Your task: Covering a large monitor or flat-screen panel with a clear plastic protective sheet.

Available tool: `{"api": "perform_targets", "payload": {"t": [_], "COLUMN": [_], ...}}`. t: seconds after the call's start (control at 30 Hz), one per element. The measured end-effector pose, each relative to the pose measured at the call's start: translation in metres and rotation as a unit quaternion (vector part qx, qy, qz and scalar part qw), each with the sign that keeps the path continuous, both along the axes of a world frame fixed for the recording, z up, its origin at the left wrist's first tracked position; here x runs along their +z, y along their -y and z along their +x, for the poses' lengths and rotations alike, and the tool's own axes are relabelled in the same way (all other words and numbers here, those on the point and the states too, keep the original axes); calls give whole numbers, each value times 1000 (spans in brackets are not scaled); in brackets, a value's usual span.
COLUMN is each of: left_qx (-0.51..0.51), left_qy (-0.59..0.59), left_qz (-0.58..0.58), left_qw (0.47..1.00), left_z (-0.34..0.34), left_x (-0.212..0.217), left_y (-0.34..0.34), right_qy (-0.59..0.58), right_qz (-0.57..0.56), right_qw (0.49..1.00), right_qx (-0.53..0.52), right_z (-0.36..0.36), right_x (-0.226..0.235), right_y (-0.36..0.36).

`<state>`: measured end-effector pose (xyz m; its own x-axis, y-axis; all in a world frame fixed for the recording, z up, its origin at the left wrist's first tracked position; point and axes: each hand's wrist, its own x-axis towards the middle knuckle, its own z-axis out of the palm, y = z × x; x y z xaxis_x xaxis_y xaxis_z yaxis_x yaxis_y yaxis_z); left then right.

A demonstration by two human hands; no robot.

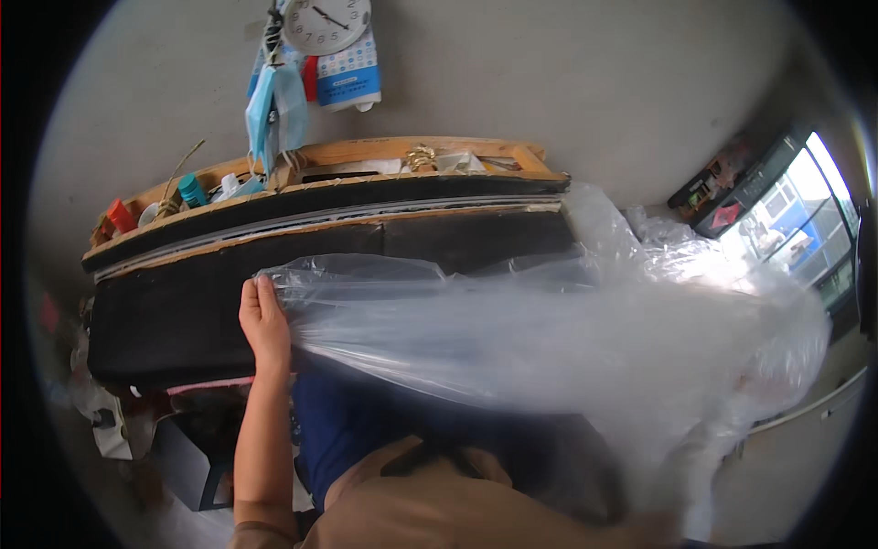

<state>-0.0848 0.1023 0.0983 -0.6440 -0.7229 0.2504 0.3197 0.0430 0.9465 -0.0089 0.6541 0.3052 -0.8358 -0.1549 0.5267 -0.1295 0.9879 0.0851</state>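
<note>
My left hand (263,316) is closed around the gathered end of a large clear plastic sheet or bag (476,320), thumb uppermost. From that grip the plastic stretches to the right across my front, over the near edge of the black-topped table (183,320). Its right part billows out wide and is smeared by motion. My right forearm reaches toward that side and blurs at the lower edge. The cloudy plastic hides my right hand, so its fingers cannot be made out.
Behind the tabletop runs a wooden tray (366,146) holding an orange-capped bottle (120,216), a teal cap (191,189) and string. Face masks (274,110), a clock (326,23) and a calendar (350,73) hang above. More crumpled plastic (672,242) lies by the bright window (796,224).
</note>
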Motion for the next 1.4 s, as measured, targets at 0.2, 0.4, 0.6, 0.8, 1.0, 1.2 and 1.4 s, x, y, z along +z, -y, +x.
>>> {"api": "perform_targets", "payload": {"t": [0.2,0.4,0.6,0.8,1.0,1.2,1.4], "left_qx": [134,275,345,365,370,370,355], "left_qy": [52,223,284,334,269,248,320], "left_qz": [-206,-338,-378,-344,-311,-290,-264], "left_qw": [968,872,811,798,833,847,838], "left_z": [15,71,102,105,103,120,121], "left_x": [-13,2,-10,-3,-7,-14,-8], "left_y": [41,147,208,204,212,218,212], "right_qy": [-73,62,179,211,87,199,150], "right_qz": [-11,7,-70,-125,-274,-77,-108], "right_qw": [991,996,981,969,951,840,767], "right_qx": [-112,63,18,-3,-113,499,614], "right_z": [-54,-100,-107,-127,-168,-88,-58], "right_x": [8,-117,-229,-242,-158,-107,-164], "right_y": [-39,94,82,39,-28,363,555]}}
